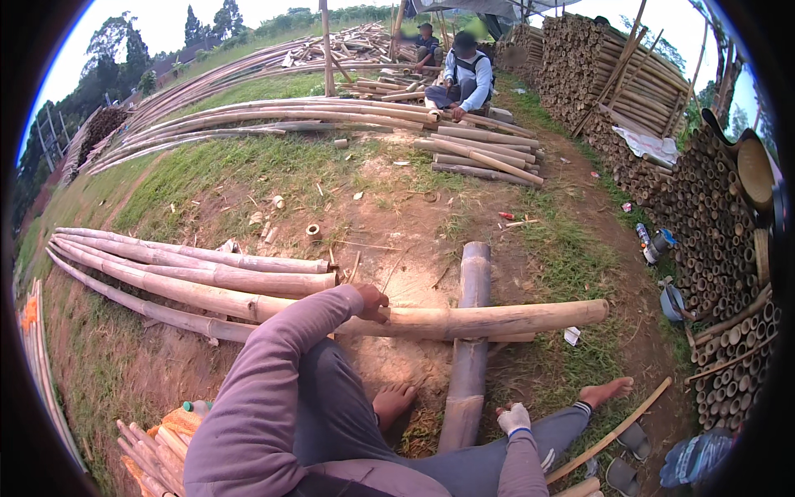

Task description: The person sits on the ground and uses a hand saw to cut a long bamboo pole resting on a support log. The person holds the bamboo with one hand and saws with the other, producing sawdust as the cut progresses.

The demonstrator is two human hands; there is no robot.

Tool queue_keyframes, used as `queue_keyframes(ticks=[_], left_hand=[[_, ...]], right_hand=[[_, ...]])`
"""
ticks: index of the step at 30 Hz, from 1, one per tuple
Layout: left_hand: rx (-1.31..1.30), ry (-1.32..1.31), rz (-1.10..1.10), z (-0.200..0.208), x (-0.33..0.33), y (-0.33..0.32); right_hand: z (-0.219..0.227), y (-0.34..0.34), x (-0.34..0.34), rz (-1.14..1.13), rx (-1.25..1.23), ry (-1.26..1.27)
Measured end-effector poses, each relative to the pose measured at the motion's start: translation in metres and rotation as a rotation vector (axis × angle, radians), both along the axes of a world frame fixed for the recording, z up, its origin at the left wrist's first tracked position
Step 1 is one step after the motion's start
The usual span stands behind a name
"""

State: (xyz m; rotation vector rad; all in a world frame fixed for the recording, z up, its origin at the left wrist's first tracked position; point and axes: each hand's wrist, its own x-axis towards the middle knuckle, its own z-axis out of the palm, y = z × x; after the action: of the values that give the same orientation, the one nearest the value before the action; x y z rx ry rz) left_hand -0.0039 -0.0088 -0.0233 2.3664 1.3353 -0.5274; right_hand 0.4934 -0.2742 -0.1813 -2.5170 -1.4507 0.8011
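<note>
A long pale bamboo pole [489,320] runs from the left across a thicker, greyish bamboo log [470,364] on the ground. My left hand [371,304] is bare, its fingers curled over the pole left of where the two cross. In a white glove, my right hand [514,419] is closed beside my right shin, to the right of the log's near end. Whatever it may hold is too small to make out. My bare feet rest on the ground, one on each side of the log.
More poles [199,269] lie at the left. Cut bamboo pieces [489,153] are piled ahead, near a seated person [468,74], with another person farther back. Tall stacks of bamboo [716,240] line the right, beside a blue-lidded jug [660,245]. Sandals [623,477] lie at lower right.
</note>
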Motion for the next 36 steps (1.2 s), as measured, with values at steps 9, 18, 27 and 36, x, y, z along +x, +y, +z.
queue_keyframes(ticks=[9,18,27,36], left_hand=[[-0.002,0.006,-0.007,-0.009,-0.004,0.004],[0.009,-0.018,-0.027,-0.014,-0.006,0.007],[-0.008,-0.020,-0.017,-0.001,-0.004,0.002],[-0.025,-0.007,0.034,-0.004,-0.005,0.002]], right_hand=[[-0.012,0.003,0.007,0.028,-0.062,0.014],[-0.012,0.000,0.005,0.009,0.009,-0.007],[0.006,0.001,0.000,0.022,-0.064,0.010],[0.013,0.004,-0.004,0.005,-0.101,0.008]])
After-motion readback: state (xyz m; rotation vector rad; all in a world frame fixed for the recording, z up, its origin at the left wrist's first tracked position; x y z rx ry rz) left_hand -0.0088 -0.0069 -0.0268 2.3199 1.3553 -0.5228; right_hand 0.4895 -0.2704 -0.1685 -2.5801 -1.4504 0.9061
